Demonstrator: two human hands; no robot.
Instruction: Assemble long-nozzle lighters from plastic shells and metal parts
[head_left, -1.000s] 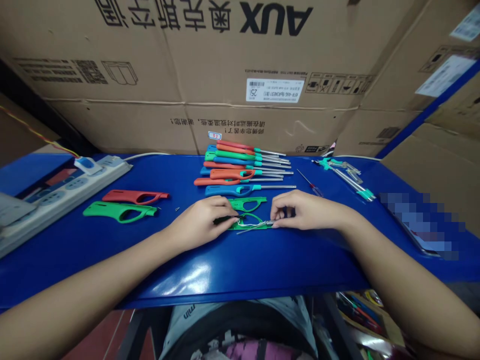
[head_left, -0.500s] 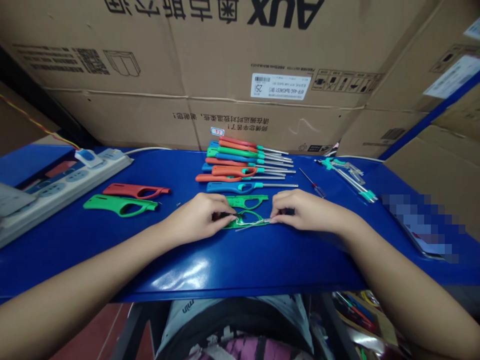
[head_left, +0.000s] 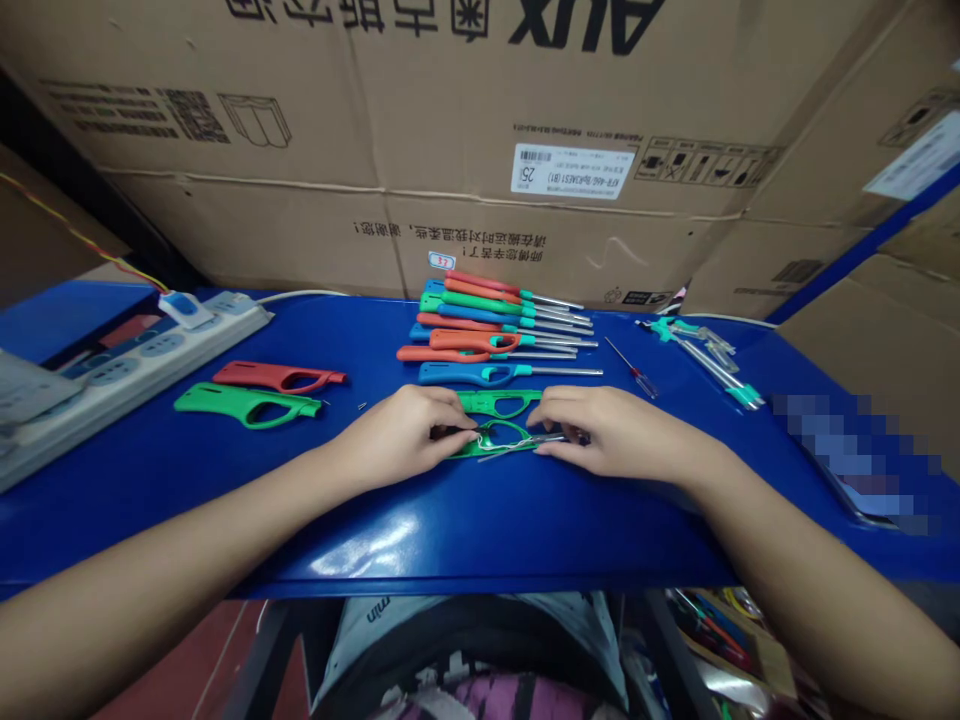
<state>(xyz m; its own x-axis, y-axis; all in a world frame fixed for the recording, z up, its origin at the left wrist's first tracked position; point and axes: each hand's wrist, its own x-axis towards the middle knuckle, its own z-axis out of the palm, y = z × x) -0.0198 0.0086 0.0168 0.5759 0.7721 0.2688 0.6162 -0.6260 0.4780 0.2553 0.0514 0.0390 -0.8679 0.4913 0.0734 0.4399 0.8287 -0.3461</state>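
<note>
A green lighter shell half (head_left: 517,428), with its inner side up, lies on the blue table in front of me. A black part (head_left: 489,432) and whitish wires (head_left: 480,441) show inside it. My left hand (head_left: 416,430) is closed round the shell's left end, fingertips at the black part; that end is hidden. At the right end my right hand (head_left: 600,430) has thumb and index finger apart, around a thin metal piece (head_left: 553,438). A thin rod (head_left: 495,456) sits along the shell's near edge. Just behind it lies a second green shell half (head_left: 495,402).
Several coloured lighters (head_left: 480,375) are stacked farther back. Red (head_left: 251,374) and green (head_left: 214,405) lighter shells lie left, near a power strip (head_left: 120,370). To the right are a screwdriver (head_left: 637,375), metal tubes (head_left: 712,365) and a blurred phone-like object (head_left: 855,465). Cardboard (head_left: 420,150) stands behind.
My right thumb and index finger have parted at the shell's right end, where they were pinched together. My left hand keeps its place at the shell. The view has shifted slightly.
</note>
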